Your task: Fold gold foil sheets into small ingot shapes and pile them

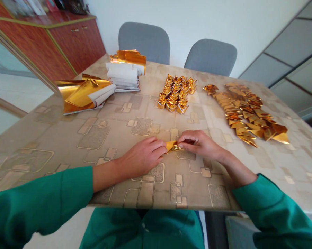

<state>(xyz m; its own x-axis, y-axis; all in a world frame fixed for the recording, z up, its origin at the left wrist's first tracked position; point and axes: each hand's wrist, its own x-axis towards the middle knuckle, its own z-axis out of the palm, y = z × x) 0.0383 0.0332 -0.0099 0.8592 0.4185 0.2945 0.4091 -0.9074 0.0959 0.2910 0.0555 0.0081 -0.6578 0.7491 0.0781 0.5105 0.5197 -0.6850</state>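
A small folded piece of gold foil paper (172,146) is held between both hands, low over the near middle of the table. My left hand (148,154) grips its left end with the fingers curled together, hiding that end. On the other end, my right hand (198,144) pinches the foil between thumb and fingers. Just beyond the hands, several finished-looking folded gold foil ingots (175,91) stand in tight rows. To the right spreads a large group of flatter folded gold foil pieces (245,110), lying overlapped in rows.
Gold foil sheets (84,91) lie at the left, beside a stack of sheets with white backs (123,76). The patterned tablecloth (93,136) covers the table. Two grey chairs (144,39) stand behind it, and a red-brown cabinet (75,45) is at the far left.
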